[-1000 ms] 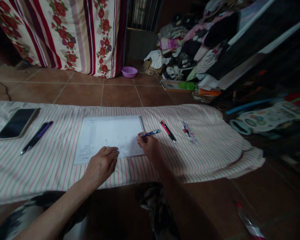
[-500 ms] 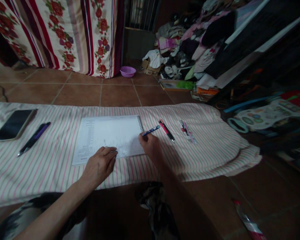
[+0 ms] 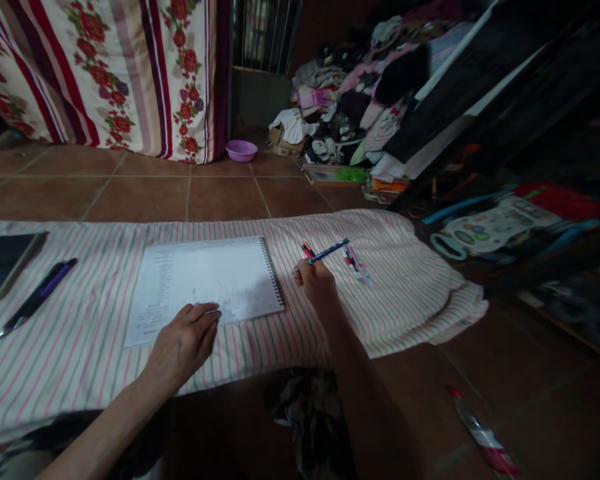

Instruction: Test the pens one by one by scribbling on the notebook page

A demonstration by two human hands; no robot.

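Observation:
A white spiral notebook (image 3: 205, 280) lies open on a pink-striped cloth (image 3: 80, 333) spread on the floor. My left hand (image 3: 183, 340) rests flat on the notebook's near edge, fingers stretched out. My right hand (image 3: 317, 287) is just right of the spiral binding, closed round a blue patterned pen (image 3: 330, 251) that points up and to the right. A red and black pen (image 3: 307, 250) lies partly hidden behind my right hand. A small pink packet (image 3: 357, 265) lies just right of it.
A dark phone (image 3: 3, 260) and a purple pen (image 3: 37, 297) lie on the cloth at the left. Behind are brown floor tiles, a floral cloth (image 3: 105, 73), a purple bowl (image 3: 241, 151) and a heap of clothes (image 3: 360, 100). A tube (image 3: 483, 437) lies on the floor, near right.
My right hand has moved off the notebook's corner to the right with the blue pen, toward the red and black pen. The view has swung right. My left hand stays on the notebook.

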